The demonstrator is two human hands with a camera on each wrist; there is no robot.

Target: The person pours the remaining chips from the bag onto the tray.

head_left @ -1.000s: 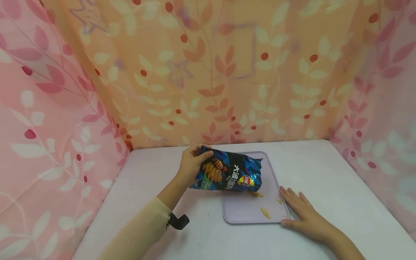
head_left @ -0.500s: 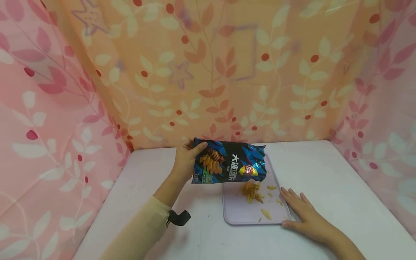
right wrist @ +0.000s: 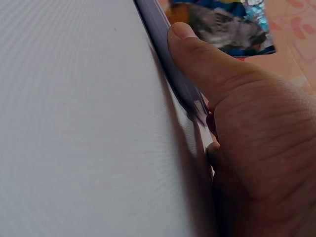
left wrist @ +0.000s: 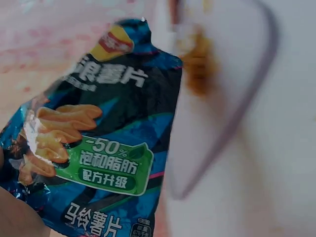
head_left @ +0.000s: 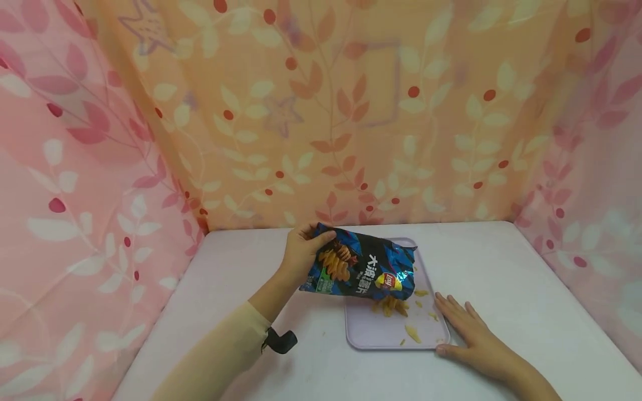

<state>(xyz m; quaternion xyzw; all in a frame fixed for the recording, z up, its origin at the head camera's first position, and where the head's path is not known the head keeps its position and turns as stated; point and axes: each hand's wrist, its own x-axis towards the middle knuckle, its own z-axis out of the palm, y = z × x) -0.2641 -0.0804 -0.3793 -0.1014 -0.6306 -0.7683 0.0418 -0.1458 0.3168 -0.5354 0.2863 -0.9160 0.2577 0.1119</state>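
Observation:
My left hand (head_left: pixel 301 253) pinches the closed-off end of a blue and black potato chip bag (head_left: pixel 361 264), thumb on the printed front. The bag lies sideways above a pale purple tray (head_left: pixel 371 334), its far end tilted down to the right. Ridged potato chips (head_left: pixel 393 306) sit in a small heap under that end, with several loose pieces around them. In the left wrist view the bag (left wrist: pixel 108 133) fills the left side and the chips (left wrist: pixel 200 61) are blurred. My right hand (head_left: pixel 473 337) rests with extended fingers at the tray's right edge, thumb at the near corner.
A white-covered table (head_left: pixel 241 262) carries the tray. Behind it hangs an orange leaf-print curtain (head_left: pixel 351 111), with pink patterned curtains (head_left: pixel 90 223) at both sides. A black strap piece (head_left: pixel 281 341) sticks out from the left wrist.
Chips have come out of the bag, making a heap on the tray. The left hand raised the bag, then lowered it with its far end tipped down. The right hand stays at the tray.

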